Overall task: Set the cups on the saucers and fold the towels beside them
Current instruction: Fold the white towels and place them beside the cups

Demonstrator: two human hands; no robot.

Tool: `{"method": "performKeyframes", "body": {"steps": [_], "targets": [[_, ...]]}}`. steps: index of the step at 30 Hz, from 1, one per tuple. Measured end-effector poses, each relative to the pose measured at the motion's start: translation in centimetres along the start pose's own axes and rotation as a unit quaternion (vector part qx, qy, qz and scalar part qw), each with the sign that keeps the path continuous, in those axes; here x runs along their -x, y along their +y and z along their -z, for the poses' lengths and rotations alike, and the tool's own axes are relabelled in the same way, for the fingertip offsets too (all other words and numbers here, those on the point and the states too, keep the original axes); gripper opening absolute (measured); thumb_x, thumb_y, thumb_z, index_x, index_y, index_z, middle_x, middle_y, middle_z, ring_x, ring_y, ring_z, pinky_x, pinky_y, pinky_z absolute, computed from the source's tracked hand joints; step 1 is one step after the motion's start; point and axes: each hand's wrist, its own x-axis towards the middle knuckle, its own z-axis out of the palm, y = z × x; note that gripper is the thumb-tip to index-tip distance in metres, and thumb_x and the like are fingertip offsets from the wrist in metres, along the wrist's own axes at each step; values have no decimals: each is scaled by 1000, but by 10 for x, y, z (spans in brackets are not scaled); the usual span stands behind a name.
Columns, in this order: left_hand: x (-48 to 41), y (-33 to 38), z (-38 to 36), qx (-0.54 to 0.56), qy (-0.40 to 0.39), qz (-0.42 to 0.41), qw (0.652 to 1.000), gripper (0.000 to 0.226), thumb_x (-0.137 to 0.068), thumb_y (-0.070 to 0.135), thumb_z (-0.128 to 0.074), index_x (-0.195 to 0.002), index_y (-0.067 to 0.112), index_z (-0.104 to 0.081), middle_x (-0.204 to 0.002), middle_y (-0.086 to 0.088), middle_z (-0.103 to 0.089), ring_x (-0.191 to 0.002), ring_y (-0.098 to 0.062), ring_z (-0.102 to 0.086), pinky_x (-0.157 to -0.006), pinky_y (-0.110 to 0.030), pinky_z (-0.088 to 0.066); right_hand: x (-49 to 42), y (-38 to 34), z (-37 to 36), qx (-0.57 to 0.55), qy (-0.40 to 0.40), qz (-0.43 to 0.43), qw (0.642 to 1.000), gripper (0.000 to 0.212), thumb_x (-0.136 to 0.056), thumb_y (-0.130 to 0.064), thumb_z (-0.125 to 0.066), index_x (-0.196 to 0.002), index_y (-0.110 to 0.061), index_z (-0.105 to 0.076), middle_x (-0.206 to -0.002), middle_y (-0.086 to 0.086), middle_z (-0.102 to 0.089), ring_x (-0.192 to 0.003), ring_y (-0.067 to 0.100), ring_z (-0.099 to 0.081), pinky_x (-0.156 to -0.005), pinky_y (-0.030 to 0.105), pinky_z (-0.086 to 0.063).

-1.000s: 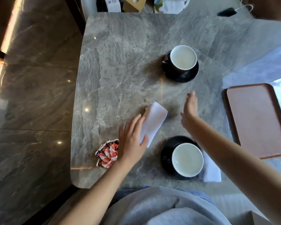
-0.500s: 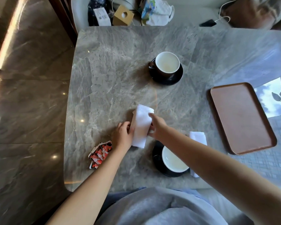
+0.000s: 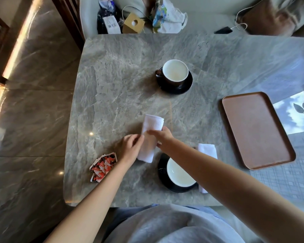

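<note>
a: across the grey marble worktop (image 3: 112, 71), what do you see?

b: veined stone with a rounded near corner, and glossy dark floor tiles (image 3: 28, 120) to its left catching streaks of light. beyond the far edge lie bags, a small cardboard box (image 3: 133, 25) and a cable. a brown tray (image 3: 256, 130) lies flat at the right, well apart from the cups.

a: and the cups?

b: the far cup (image 3: 175, 72), dark outside and pale inside, stands on its black saucer (image 3: 184, 88). the near cup (image 3: 180, 174) stands on its own saucer (image 3: 162, 174), partly under the right forearm.

a: the towels?

b: one white towel (image 3: 152, 127) lies in a narrow fold at mid-worktop. the left hand (image 3: 131, 149) has its grip pinched on the towel's left edge; the right hand (image 3: 162, 137) presses down on it with fingers closed over the cloth. a second folded towel (image 3: 207, 149) lies just beside the near saucer, on its right. red sachets (image 3: 103, 166) sit near the left wrist.
</note>
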Motion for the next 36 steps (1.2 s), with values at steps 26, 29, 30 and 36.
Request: {"method": "performKeyframes", "body": {"steps": [26,29,30,36], "targets": [[-59,136,-155,125,-199,51,971,35,-88,24,-61,-119,9,-54,-99,-1,-64,-77,-5,-57,-64,-12,-44,-69,-105,198,-105,-38,94,989,37,-90,-20,-61,-121,0,-56,-107,19,-63,-99,30,-62,-96,48,-47],[-85,157,-177,112,-151,43,981,29,-91,16,-57,-113,-3,-56,-84,-2,-57,-62,-3,-46,-47,-6,-36,-100,-135,212,-100,20,107,989,40,-89,-19,-64,-121,3,-56,-112,24,-63,-103,35,-61,-97,50,-49],[-94,164,-183,114,-130,42,984,25,-92,13,-56,-111,-4,-56,-83,-5,-55,-63,-5,-45,-47,-6,-35,-110,-144,216,-96,29,119,988,38,-89,-16,-64,-120,5,-56,-109,24,-62,-100,35,-61,-94,50,-49],[-136,193,-210,160,-61,96,981,12,-93,15,-52,-83,9,-55,-66,-2,-55,-57,-11,-49,-42,-12,-34,-159,-185,214,-62,112,146,981,47,-91,-16,-54,-134,-6,-38,-118,9,-51,-106,22,-51,-88,33,-40]]}}
